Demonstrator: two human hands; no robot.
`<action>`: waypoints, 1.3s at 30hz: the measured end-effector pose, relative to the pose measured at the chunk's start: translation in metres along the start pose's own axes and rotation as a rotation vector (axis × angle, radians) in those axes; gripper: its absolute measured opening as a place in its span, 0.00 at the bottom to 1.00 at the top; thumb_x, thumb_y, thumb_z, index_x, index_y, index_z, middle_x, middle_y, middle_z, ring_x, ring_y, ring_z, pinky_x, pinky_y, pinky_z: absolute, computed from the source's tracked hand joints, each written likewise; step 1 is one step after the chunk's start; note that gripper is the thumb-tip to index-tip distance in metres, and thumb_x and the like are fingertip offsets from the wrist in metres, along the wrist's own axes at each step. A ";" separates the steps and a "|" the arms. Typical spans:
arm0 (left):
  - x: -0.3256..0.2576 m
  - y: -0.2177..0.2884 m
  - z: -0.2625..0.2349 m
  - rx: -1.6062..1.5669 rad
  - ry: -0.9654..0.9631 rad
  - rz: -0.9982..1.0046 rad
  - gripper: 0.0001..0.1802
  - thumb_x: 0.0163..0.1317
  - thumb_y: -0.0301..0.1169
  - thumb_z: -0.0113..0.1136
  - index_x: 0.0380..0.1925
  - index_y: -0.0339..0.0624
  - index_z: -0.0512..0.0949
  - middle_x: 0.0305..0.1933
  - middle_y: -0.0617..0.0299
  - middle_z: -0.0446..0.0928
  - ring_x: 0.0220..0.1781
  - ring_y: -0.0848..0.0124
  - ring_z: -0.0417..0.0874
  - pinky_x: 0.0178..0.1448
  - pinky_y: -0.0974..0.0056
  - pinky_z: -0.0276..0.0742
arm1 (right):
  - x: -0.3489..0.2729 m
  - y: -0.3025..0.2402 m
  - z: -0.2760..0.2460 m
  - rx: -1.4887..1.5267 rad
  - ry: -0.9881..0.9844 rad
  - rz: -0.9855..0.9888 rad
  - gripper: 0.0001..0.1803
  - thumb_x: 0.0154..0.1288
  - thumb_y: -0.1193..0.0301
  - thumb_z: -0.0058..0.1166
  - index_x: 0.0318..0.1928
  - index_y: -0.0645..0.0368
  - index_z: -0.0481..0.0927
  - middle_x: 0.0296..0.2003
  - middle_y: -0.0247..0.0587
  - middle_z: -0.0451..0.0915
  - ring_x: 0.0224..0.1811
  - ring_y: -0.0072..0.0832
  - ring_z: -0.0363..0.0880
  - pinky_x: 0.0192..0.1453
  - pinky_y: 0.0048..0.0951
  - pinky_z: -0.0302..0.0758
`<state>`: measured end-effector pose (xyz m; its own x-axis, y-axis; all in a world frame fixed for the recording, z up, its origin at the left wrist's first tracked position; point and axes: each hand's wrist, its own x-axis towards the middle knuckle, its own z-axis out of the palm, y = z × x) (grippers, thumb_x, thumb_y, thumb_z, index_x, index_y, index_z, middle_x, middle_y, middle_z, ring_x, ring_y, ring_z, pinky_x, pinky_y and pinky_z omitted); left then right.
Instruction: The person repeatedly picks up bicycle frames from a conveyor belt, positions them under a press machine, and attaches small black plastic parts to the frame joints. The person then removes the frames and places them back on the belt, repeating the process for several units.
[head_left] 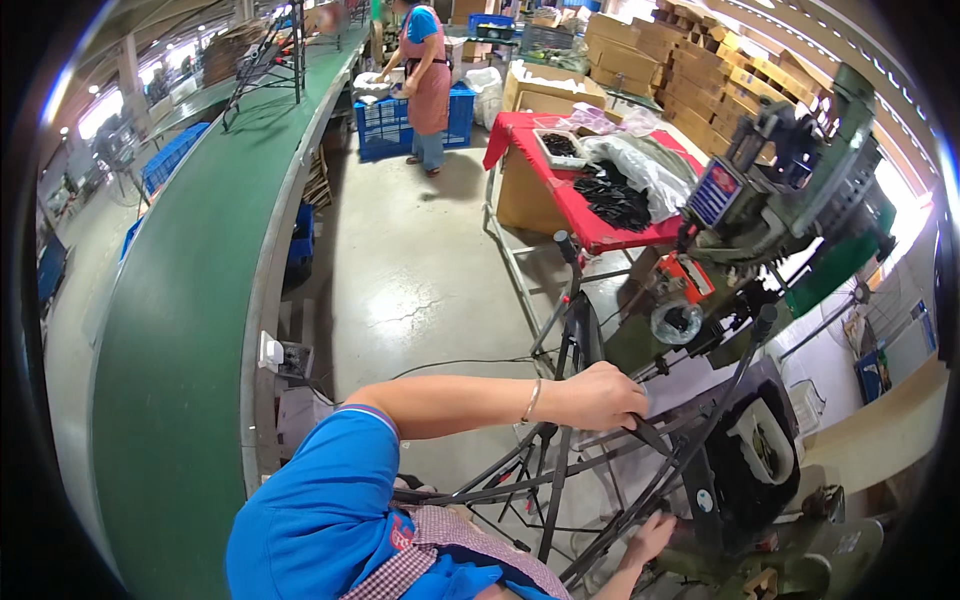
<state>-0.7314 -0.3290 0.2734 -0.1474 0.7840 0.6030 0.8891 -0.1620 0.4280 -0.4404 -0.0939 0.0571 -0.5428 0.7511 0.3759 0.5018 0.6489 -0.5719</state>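
My left arm in a blue sleeve reaches across to the right, a bangle at the wrist. My left hand [600,397] is closed, its fingers pinched on a black strip [652,436] by a tube. This strip lies against a black tubular folding frame [560,480], whose crossing legs spread below my arm. Dark grips [567,247] cap its upper ends. Lower down, my right hand [650,540] is beside a slanting tube with its fingers stretched out; whether it touches the tube I cannot tell. A black machine housing with a pale-rimmed tray [765,445] stands just right of the frame.
A green conveyor belt [180,330] runs along the left, carrying another black frame [285,60]. Ahead right, a red-covered table [535,165] bears black parts and plastic bags. A large green-grey machine [800,190] stands at right. Farther off, a person in an apron [428,80] works beside blue crates [385,130].
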 end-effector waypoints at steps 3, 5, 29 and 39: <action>-0.002 -0.025 -0.006 -0.056 0.046 -0.027 0.10 0.49 0.31 0.66 0.27 0.42 0.75 0.26 0.61 0.75 0.29 0.58 0.78 0.30 0.55 0.72 | -0.060 0.027 0.027 0.704 -0.377 0.881 0.19 0.69 0.56 0.48 0.31 0.59 0.72 0.17 0.40 0.71 0.17 0.34 0.72 0.22 0.37 0.71; 0.004 -0.041 -0.016 -0.103 0.037 -0.005 0.09 0.48 0.31 0.67 0.27 0.42 0.76 0.26 0.60 0.75 0.29 0.57 0.78 0.30 0.56 0.72 | -0.094 0.064 0.059 1.021 -0.417 1.209 0.19 0.67 0.55 0.51 0.38 0.59 0.73 0.24 0.40 0.72 0.23 0.34 0.72 0.28 0.37 0.71; 0.097 -0.286 0.013 -0.980 0.057 -0.670 0.12 0.60 0.22 0.62 0.44 0.32 0.76 0.34 0.62 0.80 0.35 0.78 0.78 0.40 0.72 0.74 | -0.125 -0.151 -0.117 -0.036 0.473 1.216 0.24 0.58 0.54 0.63 0.15 0.54 0.70 0.13 0.21 0.62 0.16 0.14 0.54 0.20 0.25 0.48; 0.138 -0.355 0.051 -0.846 0.315 -0.677 0.11 0.58 0.27 0.65 0.40 0.38 0.78 0.28 0.68 0.76 0.29 0.82 0.71 0.31 0.74 0.67 | -0.134 -0.135 -0.102 -0.149 0.323 1.223 0.27 0.55 0.56 0.65 0.16 0.68 0.73 0.13 0.31 0.66 0.19 0.19 0.59 0.23 0.31 0.58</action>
<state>-1.0454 -0.1328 0.1699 -0.6972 0.6976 0.1650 0.0224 -0.2089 0.9777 -0.3668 -0.2698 0.1583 0.5027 0.8486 -0.1646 0.6389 -0.4930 -0.5906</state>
